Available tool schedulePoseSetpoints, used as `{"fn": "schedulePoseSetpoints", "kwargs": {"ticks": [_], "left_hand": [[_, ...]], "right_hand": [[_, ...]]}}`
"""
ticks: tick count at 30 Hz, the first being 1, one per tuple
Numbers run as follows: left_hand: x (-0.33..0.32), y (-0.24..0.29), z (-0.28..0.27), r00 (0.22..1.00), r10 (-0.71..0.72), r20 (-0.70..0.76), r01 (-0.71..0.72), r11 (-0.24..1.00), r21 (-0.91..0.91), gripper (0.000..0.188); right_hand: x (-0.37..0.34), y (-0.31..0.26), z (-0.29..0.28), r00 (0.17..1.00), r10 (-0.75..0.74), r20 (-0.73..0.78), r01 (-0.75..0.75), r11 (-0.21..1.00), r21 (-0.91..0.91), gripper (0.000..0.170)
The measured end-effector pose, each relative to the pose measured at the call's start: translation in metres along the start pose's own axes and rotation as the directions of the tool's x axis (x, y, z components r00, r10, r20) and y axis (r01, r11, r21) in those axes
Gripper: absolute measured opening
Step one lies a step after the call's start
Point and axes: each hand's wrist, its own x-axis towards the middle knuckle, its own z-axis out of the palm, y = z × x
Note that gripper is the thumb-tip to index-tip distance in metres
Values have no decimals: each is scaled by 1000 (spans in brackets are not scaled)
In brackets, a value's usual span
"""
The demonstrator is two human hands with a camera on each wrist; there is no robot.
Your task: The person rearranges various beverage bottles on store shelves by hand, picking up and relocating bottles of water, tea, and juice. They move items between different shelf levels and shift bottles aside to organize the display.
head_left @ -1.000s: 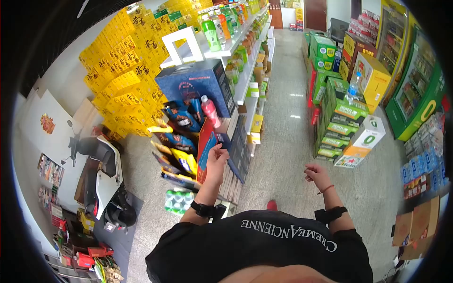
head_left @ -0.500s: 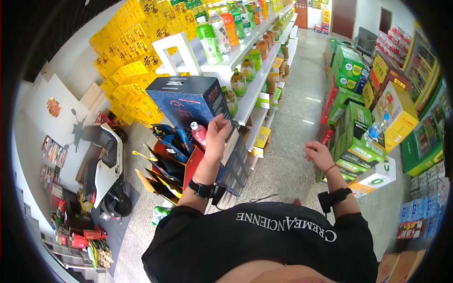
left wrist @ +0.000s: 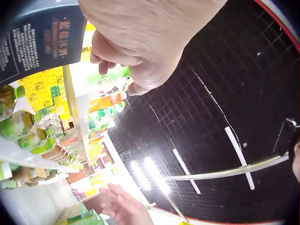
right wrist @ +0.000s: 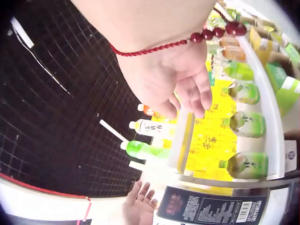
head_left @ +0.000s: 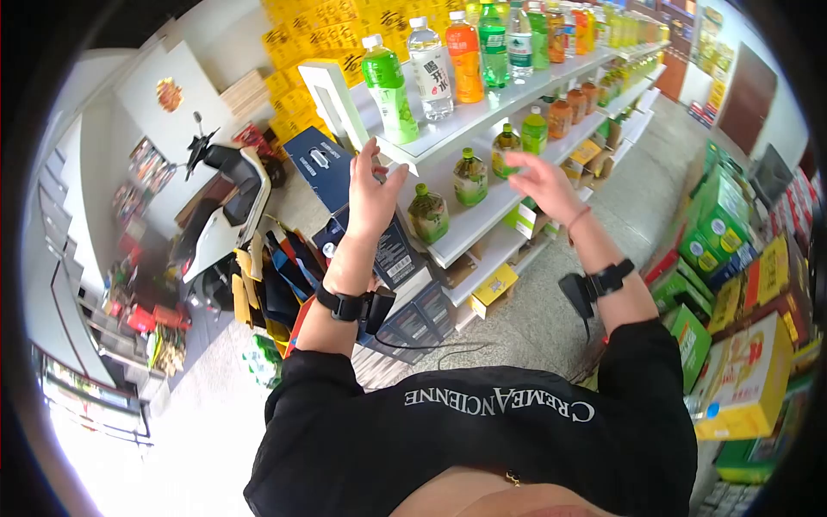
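Observation:
My left hand (head_left: 375,194) is raised before the near end of a white shelf unit (head_left: 438,145), fingers loosely bent and holding nothing. In the head view it overlaps the dark blue box (head_left: 317,164) and is nearest to a green-labelled bottle (head_left: 392,95) on the top shelf. Beside that bottle stand a clear water bottle (head_left: 430,76) and an orange bottle (head_left: 465,62). My right hand (head_left: 547,189) hovers in front of the middle shelf, relaxed and empty, close by a squat green-labelled bottle (head_left: 506,151). The right wrist view shows its spread fingers (right wrist: 202,93) without anything between them.
Two more squat bottles (head_left: 470,178) stand on the middle shelf. Below lies a yellow carton (head_left: 494,289). Left of me are upright dark bags (head_left: 284,276) and a parked scooter (head_left: 228,202). Stacked cartons (head_left: 745,375) line the right side of the aisle.
My view has turned toward the shelf, and its bottles appear nearer. Both hands have risen toward the shelves, still empty. The pink bottle by the blue box has gone out of sight.

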Motion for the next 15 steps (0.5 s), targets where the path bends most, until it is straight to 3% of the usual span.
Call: {"fn": "schedulePoseSetpoints", "kwargs": {"ticks": [2, 5, 6, 8, 11, 15], "left_hand": [[13, -1, 13, 998, -51, -32, 53, 996, 77, 73], [35, -9, 26, 990, -126, -63, 136, 970, 201, 80], [42, -13, 30, 986, -147, -79, 162, 961, 226, 82], [57, -22, 38, 975, -210, -73, 222, 937, 269, 84], [71, -34, 53, 974, -197, -109, 223, 913, 341, 85], [81, -32, 64, 981, -173, -90, 194, 902, 386, 83]], "right_hand": [[52, 19, 3, 989, -143, 30, 146, 983, -113, 48], [114, 5, 13, 996, -29, 81, 40, 989, -139, 57], [134, 8, 18, 995, -40, 96, 52, 991, -125, 57], [168, 18, 27, 994, -103, 35, 108, 937, -331, 66], [203, 32, 33, 989, -126, 80, 148, 891, -430, 71], [225, 35, 29, 964, 65, 257, -4, 973, -231, 67]]}}
